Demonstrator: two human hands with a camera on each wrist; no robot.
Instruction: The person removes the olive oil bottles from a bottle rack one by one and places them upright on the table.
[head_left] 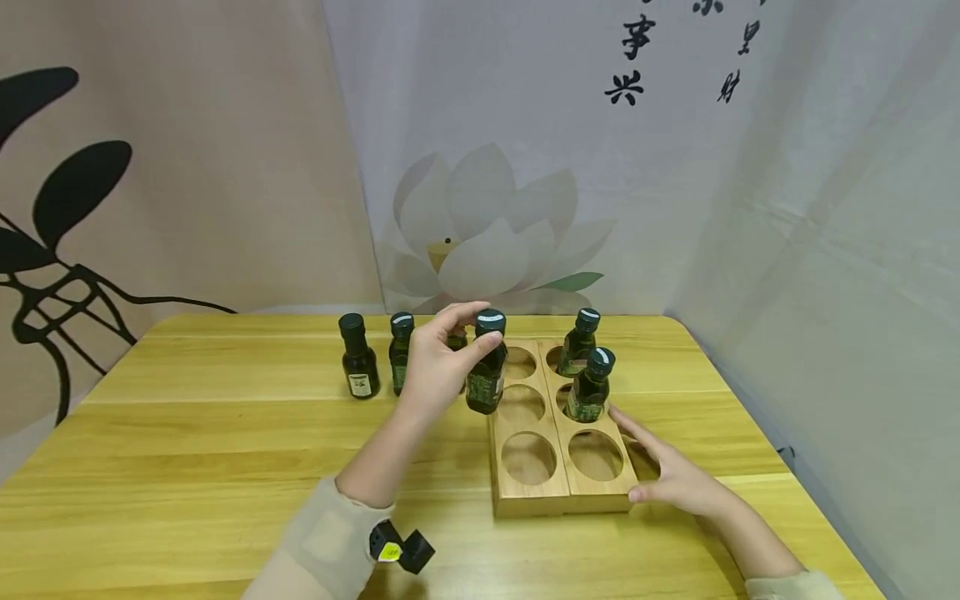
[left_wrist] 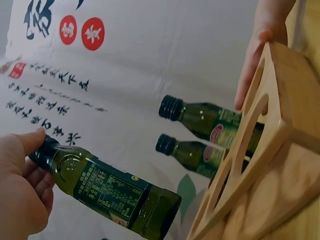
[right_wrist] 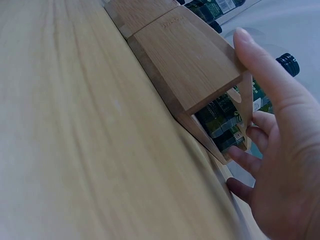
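My left hand [head_left: 437, 360] pinches a dark green glass bottle [head_left: 485, 390] by its capped neck. It hangs roughly upright over the left column of a wooden rack [head_left: 532, 505] with round holes. In the left wrist view, the printed label on this bottle [left_wrist: 112, 190] shows, its base angled toward the rack. Two similar bottles, one far [head_left: 576, 350] and one nearer [head_left: 588, 398], stand in the rack's right column. Along the rack's right side rests my right hand [head_left: 678, 479], thumb at the near corner, fingers spread by the open side in the right wrist view.
Left of the rack stand a dark bottle with a pale label [head_left: 361, 372] and a green bottle [head_left: 401, 346]. Another bottle [head_left: 456, 342] is mostly hidden behind my left hand. A printed cloth backdrop [head_left: 645, 208] rises behind the wooden table [head_left: 225, 433].
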